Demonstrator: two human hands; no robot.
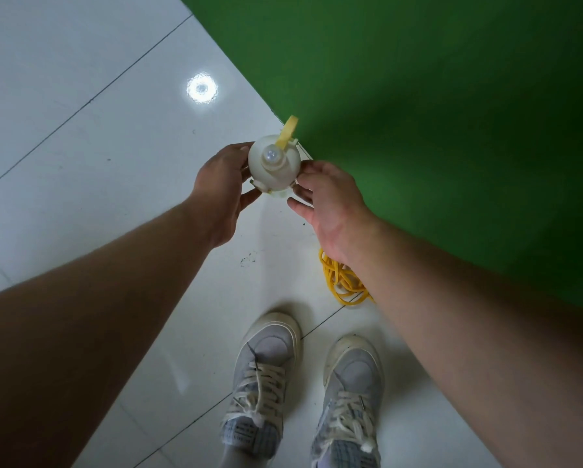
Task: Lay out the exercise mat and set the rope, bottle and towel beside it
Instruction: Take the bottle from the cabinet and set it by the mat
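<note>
Floor (80,113): glossy white tile with dark grout lines, fills the left and bottom of the view. A few dark scuffs near the middle.
Mat (452,113): green, laid flat, takes the whole upper right. Its edge runs diagonally from top centre down to the right.
Both forearms are bare and reach forward over the floor.
Shoes (263,383): a grey and white laced pair on the tile at the bottom, just off the mat.
Left hand (221,194): fingers curled round the left side of the bottle (274,163), thumb underneath.
Right hand (330,211): fingertips pinch the bottle's right and lower edge, palm turned up.
Bottle is held in the air between both hands, over the tile right at the mat edge. It is cream, seen top-down, with a yellow strap (288,128) sticking up.
Rope (342,282): yellow, coiled on the tile beside the mat edge, partly hidden under the right forearm.
Ceiling-light glare (201,88) on the tile, upper left of the bottle.
</note>
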